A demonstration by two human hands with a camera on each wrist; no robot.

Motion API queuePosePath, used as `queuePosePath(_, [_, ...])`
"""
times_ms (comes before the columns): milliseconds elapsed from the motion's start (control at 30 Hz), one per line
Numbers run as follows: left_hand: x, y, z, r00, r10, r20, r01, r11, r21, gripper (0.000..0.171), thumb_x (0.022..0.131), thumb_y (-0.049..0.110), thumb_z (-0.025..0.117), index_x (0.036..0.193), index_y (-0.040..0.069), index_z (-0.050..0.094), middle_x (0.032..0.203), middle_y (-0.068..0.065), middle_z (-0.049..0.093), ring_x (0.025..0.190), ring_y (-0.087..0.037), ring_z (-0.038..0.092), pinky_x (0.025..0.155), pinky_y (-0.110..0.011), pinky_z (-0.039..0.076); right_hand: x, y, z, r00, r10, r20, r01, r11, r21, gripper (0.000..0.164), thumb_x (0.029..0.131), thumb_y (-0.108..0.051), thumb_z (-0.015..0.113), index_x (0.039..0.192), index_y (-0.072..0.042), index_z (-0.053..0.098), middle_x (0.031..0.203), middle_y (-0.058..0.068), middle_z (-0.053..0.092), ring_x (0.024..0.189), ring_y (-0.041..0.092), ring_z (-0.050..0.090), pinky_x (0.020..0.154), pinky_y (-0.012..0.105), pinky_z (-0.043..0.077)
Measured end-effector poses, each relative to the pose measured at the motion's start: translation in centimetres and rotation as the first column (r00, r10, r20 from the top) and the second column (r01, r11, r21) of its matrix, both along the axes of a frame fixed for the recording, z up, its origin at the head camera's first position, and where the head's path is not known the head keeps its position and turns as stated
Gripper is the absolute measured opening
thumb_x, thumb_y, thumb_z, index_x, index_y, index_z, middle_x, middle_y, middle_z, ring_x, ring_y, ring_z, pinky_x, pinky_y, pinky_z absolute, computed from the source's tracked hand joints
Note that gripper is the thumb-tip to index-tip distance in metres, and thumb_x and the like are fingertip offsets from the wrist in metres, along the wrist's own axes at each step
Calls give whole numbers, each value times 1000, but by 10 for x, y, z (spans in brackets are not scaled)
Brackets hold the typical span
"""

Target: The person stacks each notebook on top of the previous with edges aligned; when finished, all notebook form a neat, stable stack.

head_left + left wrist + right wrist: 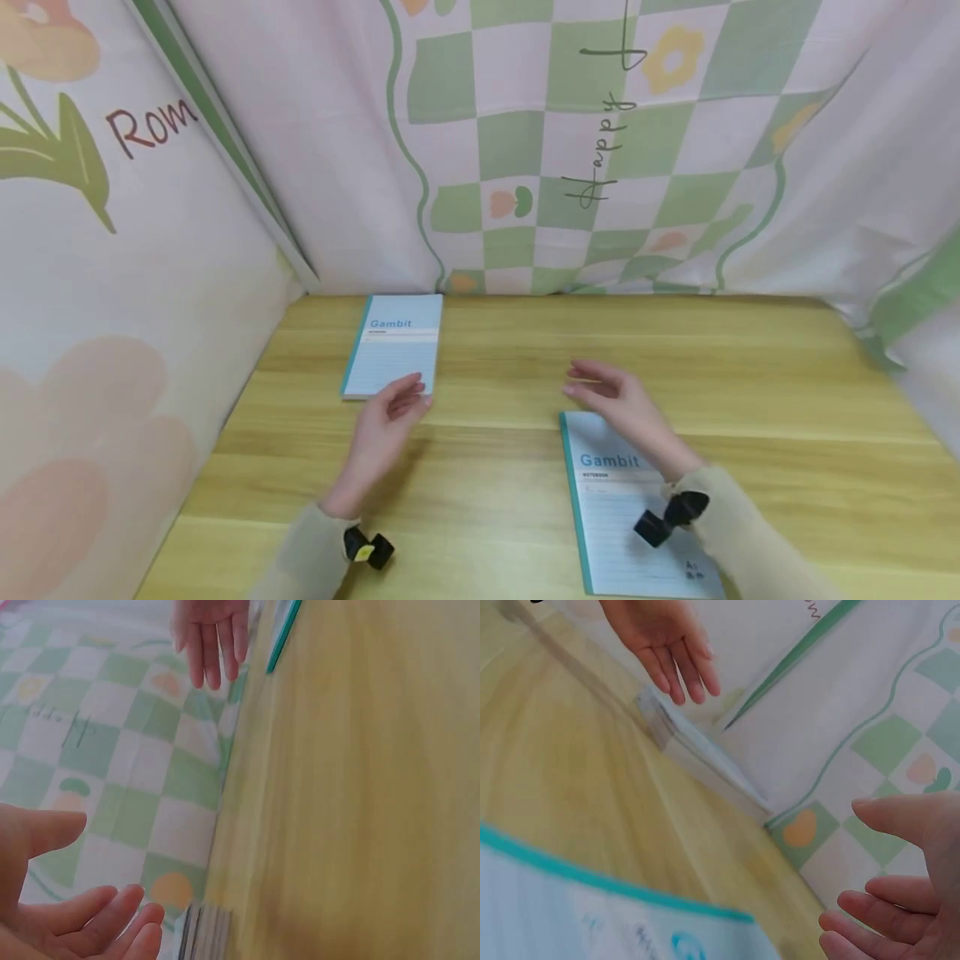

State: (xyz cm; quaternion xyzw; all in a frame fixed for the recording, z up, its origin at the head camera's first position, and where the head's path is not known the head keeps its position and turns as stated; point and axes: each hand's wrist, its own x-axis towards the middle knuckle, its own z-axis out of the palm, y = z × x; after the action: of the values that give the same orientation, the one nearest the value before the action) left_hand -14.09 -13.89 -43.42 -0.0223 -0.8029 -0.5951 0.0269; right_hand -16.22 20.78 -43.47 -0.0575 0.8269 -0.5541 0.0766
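My left hand (381, 433) hovers by the near right corner of a notebook stack (393, 350), its fingers loosely bent and holding nothing. The top notebook has a pale blue lined cover, a teal spine and the word Gambit. Seen edge-on in the left wrist view, the stack (204, 931) shows several layers. My right hand (626, 412) is above the far end of another Gambit notebook (611, 533), thumb and fingers apart with nothing between them. The right forearm hides part of that notebook's cover. Its teal spine (615, 885) crosses the right wrist view.
Both notebook piles lie on a wood-grain table (487, 483). A green-and-white checked curtain (570, 150) hangs along the back edge, and a white flowered cloth (112, 292) closes off the left side. Each wrist carries a small black camera (367, 547).
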Motion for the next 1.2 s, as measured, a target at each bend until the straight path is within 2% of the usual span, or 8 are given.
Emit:
queuePosePath(133, [10,18,-10,997,-77,12,77,997,7,48,96,12,72,138,-6,57,127,-20,64,116,-32,62,101,-39,51,14,17,-3,1000,-1,-19,1,999,48,69,97,-37,71,150,-1,45,142,18,57,125,33,58,105,44,47])
queuePosePath(300, [19,39,-21,982,-188,27,188,982,8,48,97,16,72,137,-6,57,127,-20,65,115,-32,64,99,-36,52,23,32,-1,1000,1,-22,0,998,67,68,97,-34,72,149,1,46,138,18,60,122,30,61,97,18,47])
queuePosePath(367, [22,47,-24,973,-226,40,226,974,19,48,97,18,71,137,-5,57,127,-19,65,115,-31,64,99,-36,52,26,39,0,999,-6,-32,9,995,95,68,97,-35,72,149,0,47,137,18,61,121,30,62,93,12,44])
queuePosePath(633, [35,78,-28,937,-332,105,325,942,84,50,96,21,73,137,-3,58,127,-15,66,115,-28,63,99,-35,52,43,66,3,998,-61,-35,67,981,184,71,98,-40,69,152,-2,44,141,17,58,124,32,59,89,12,45])
queuePosePath(800, [42,92,-29,912,-381,154,361,922,140,51,95,20,74,138,-3,57,127,-14,66,116,-27,63,98,-29,51,52,87,0,995,-98,-6,97,973,210,72,99,-40,68,154,-2,41,143,16,57,118,10,61,87,9,43])
queuePosePath(967, [49,105,-32,884,-431,180,395,896,203,52,94,18,75,138,-2,58,127,-11,66,114,-23,65,96,-24,51,60,104,-6,991,-128,24,119,965,232,72,100,-38,68,154,1,39,143,19,56,107,-11,54,85,8,41])
queuePosePath(1100, [51,112,-36,862,-470,189,430,876,217,55,94,20,75,140,-4,56,130,-12,65,113,-18,65,95,-24,51,67,111,-9,989,-138,52,121,961,249,74,99,-40,68,154,1,39,144,20,55,108,-9,54,105,41,45])
queuePosePath(1200, [51,117,-37,850,-489,194,444,865,232,56,95,18,74,141,-6,54,133,-14,64,114,-19,65,95,-24,52,72,113,-10,988,-138,73,117,963,244,75,98,-42,68,153,1,39,143,20,55,109,-8,53,103,69,36])
